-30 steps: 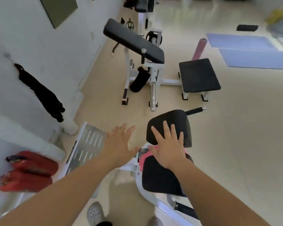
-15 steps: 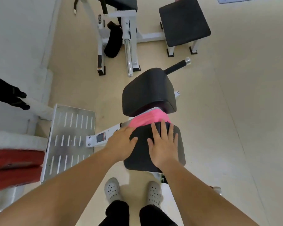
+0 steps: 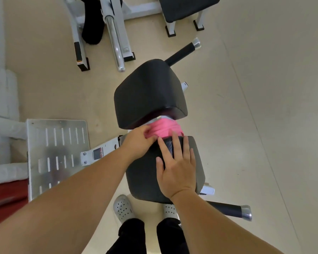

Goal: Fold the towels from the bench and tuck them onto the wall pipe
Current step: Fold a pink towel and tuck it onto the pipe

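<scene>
A pink towel (image 3: pixel 164 127) lies bunched in the gap between the two black pads of a bench: the far pad (image 3: pixel 149 92) and the near pad (image 3: pixel 143 178). My left hand (image 3: pixel 139 142) pinches the towel's left edge between thumb and fingers. On the near pad my right hand (image 3: pixel 176 165) lies flat with fingers spread, its fingertips touching the towel's near edge. The wall pipe is out of view.
A perforated metal footplate (image 3: pixel 55 153) stands left of the bench. Another white-framed machine (image 3: pixel 116 32) with a black seat (image 3: pixel 187 6) is ahead. Black handles (image 3: pixel 184 52) stick out from the bench on the right. My feet in grey clogs (image 3: pixel 123 208) are below. Red objects (image 3: pixel 4 198) lie at far left.
The view has tilted down onto the bench. My left hand moved forward from the near pad's edge and took hold of the pink towel; the right hand slid slightly forward to its edge.
</scene>
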The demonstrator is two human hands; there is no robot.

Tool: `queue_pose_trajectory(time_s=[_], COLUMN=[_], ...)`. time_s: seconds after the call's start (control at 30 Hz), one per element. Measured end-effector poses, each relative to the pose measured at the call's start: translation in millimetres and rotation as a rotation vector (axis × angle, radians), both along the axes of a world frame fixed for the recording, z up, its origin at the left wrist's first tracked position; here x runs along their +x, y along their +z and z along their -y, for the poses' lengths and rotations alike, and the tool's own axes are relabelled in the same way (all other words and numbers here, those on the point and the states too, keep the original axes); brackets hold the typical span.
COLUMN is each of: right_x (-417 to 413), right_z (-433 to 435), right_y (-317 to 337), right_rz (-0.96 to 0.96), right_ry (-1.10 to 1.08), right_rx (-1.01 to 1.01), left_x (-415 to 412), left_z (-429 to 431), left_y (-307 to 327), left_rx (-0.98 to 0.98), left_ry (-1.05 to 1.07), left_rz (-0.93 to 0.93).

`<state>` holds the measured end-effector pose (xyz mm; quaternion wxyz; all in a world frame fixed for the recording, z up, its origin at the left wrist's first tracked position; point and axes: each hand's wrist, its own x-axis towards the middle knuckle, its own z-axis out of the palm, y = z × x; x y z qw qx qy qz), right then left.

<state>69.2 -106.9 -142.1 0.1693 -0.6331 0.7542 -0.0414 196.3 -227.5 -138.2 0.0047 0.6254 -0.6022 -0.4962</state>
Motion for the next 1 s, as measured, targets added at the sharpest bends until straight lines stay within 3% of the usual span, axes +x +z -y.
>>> queue_pose_trajectory(time_s=[0.2,0.4,0.53,0.6,0.73,0.87,1.0], right_x=[0,0,-1,-2,-6,-21,-20], right_z=[1,1,-1,0,3,11,13], right_y=[-3,-3,-3,-1,9,38,97], right_rz=[-0.023,-0.013,0.022,0.054,0.059,0.214,0.361], right_ry=[0.003,0.004,-0.004,-0.019,0.040,0.091,0.124], right_rx=[0.056,0.047,-0.026,-0.045,0.102,0.246,0.021], left_x=[-8,-6,6,16,35,52,66], left_z=[9,4,-8,-16,-35,-62,-98], left_y=[-11,-10,8,21,62,115,177], left_rx=[0.131,-0.098,-0.162,-0.220,-0.251,-0.272,-0.277], left_ry=[0.114,0.033,0.098,0.103,0.117,0.174,0.249], left_rz=[0.033,0.080,0.051,0.077,0.077,0.077,0.013])
